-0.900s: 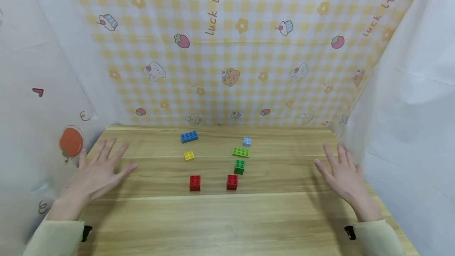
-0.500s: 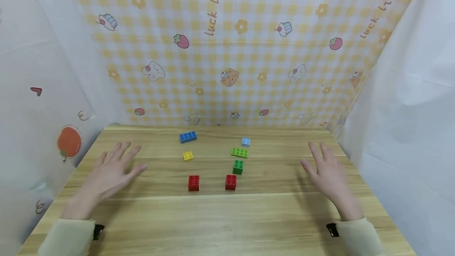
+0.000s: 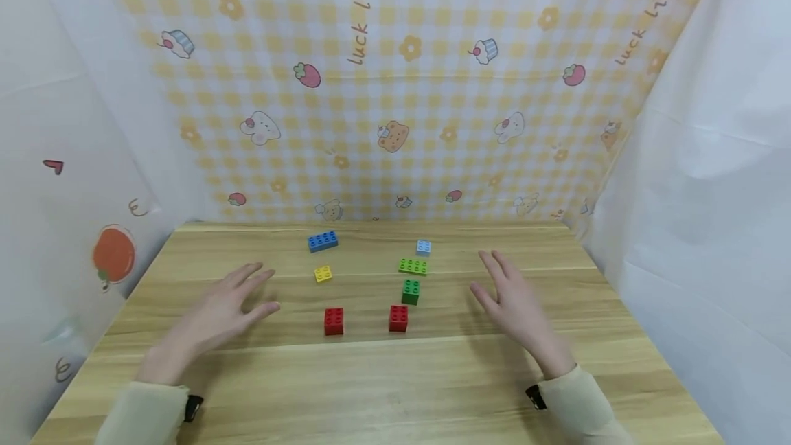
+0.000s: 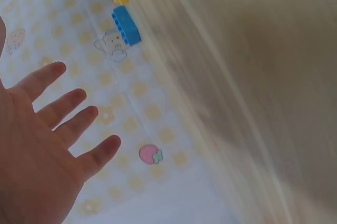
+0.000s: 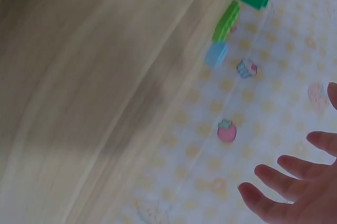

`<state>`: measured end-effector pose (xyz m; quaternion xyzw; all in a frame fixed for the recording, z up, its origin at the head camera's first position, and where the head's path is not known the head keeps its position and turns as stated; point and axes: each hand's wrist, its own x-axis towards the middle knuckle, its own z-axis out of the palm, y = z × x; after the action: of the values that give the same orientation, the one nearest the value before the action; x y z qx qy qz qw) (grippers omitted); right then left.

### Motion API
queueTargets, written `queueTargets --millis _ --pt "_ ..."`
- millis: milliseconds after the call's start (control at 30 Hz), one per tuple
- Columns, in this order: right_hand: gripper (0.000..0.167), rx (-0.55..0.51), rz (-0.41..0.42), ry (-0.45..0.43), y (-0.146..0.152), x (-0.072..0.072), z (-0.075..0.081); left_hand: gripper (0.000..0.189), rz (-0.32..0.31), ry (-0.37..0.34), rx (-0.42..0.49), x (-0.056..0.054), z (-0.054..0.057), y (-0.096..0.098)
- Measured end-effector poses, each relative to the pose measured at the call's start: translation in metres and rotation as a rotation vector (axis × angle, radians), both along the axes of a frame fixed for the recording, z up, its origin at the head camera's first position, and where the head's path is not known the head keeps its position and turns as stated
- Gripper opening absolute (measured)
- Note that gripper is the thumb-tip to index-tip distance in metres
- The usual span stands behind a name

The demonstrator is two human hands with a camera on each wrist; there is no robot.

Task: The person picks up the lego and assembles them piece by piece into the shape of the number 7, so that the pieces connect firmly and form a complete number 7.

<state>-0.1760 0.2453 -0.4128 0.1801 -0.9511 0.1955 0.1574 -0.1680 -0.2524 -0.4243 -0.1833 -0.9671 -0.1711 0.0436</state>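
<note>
Our left hand [image 3: 216, 314] and right hand [image 3: 518, 306] have drifted inward toward frame centre, fingers [image 4: 101, 153] spread. Red bricks [image 3: 334, 322] haven't budged on the bench [image 3: 371, 390].

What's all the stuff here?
Long brick: 1, blue, back, left of middle
Square brick: 1, yellow, nearer than that
Small brick: 1, pale blue, back, right of middle
Flat brick: 1, lime, nearer than that
Tall brick: 1, green, nearer again
Red bricks: 2, red, nearest row
Table: 1, brown, under bricks
Checked cloth: 1, yellow-white, behind
Sheets: 2, white, both sides
Sleeves: 2, cream, on arms
Wrist pieces: 2, black, at cuffs
Left hand: 1, over table's left
Right hand: 1, over table's right
</note>
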Motion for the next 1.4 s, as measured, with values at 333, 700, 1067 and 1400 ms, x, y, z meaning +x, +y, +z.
queueTargets --millis 333,700,1067,1400 --pt "0.065 0.04 0.06 0.022 -0.038 0.0 -0.011 0.073 0.007 -0.017 -0.001 -0.002 -0.009 0.017" --pt "0.064 0.104 0.179 0.051 -0.06 0.004 -0.022 0.067 -0.008 -0.024 0.002 -0.003 -0.016 0.035" --pt "0.059 0.136 0.289 0.011 -0.073 0.004 -0.026 0.077 -0.041 -0.172 0.065 -0.007 -0.023 0.06" --pt "0.06 0.164 0.387 -0.092 -0.087 0.006 -0.026 0.072 -0.081 -0.254 0.118 -0.01 -0.023 0.075"
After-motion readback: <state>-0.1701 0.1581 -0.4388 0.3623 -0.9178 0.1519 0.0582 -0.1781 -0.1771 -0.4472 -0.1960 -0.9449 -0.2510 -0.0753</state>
